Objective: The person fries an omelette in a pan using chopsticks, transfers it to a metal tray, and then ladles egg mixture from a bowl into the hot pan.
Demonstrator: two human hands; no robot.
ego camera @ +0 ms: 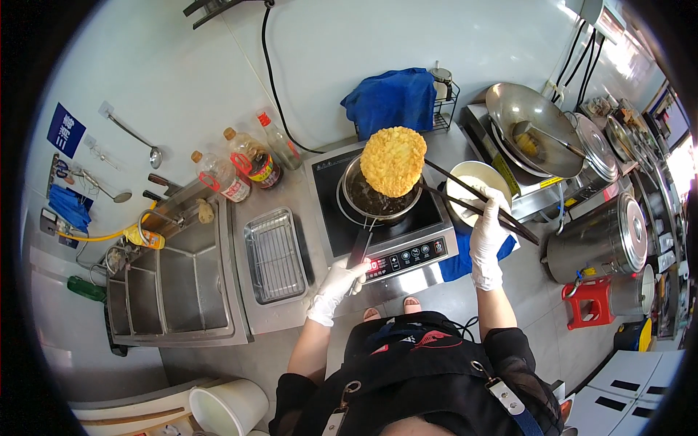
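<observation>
My left hand, in a white glove, is closed around the black handle of a small steel pan on an induction cooktop. Dark-looking liquid lies in the pan. In my gloved right hand are long dark chopsticks. Their tips are at the right edge of a round golden fried cake, raised above the pan and hiding its back part. Beneath my right hand and the chopsticks, a cream-coloured bowl holds something white.
Left of the cooktop lie a steel tray with a wire rack and a sink; several bottles stand behind. A blue cloth covers part of a wire shelf at the back. A large wok with a ladle is at the right, near a lidded steel pot.
</observation>
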